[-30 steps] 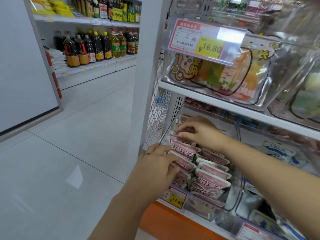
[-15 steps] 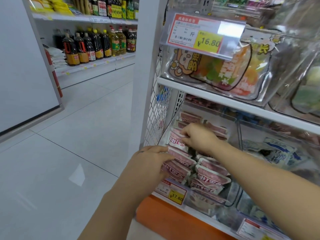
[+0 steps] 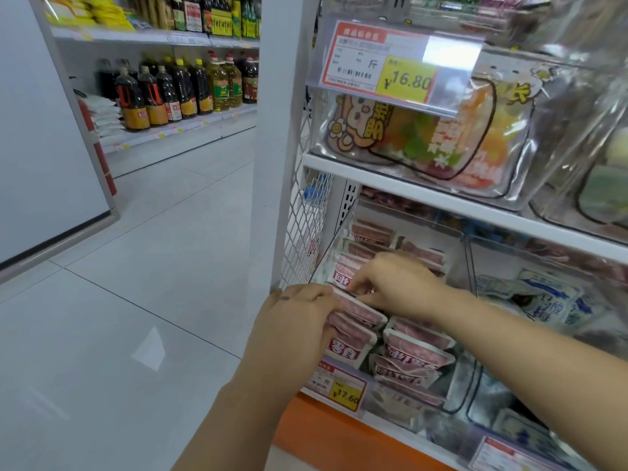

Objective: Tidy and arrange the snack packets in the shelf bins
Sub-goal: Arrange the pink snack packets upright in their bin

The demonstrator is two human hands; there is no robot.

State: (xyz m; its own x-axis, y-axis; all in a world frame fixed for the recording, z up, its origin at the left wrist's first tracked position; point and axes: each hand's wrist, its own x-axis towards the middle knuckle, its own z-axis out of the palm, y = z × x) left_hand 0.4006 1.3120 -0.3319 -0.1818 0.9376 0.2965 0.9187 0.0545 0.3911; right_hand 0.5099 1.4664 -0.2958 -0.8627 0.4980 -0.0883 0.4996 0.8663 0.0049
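Observation:
A clear shelf bin [image 3: 467, 266] on the lower shelf holds two rows of pink-and-white snack packets [image 3: 418, 351]. My left hand [image 3: 295, 331] presses against the front end of the left row, fingers curled over the packets' edges. My right hand [image 3: 397, 283] reaches in from the right and pinches a pink packet [image 3: 341, 278] in the middle of that left row. More pink packets [image 3: 372, 232] stand further back in the bin. The right row lies untouched beside my right wrist.
A yellow price tag reading 17.60 [image 3: 343, 390] hangs on the bin's front. To the right is a bin of blue-and-white packets [image 3: 547, 300]. The shelf above [image 3: 441, 198] carries clear bins of colourful bags [image 3: 438, 137]. A white upright [image 3: 275, 130] and wire mesh stand left; oil bottles [image 3: 176, 90] line the far aisle.
My right hand has drawn forward from the back of the left row to its middle, closer to my left hand. The back packets are now uncovered. My left hand stays at the front.

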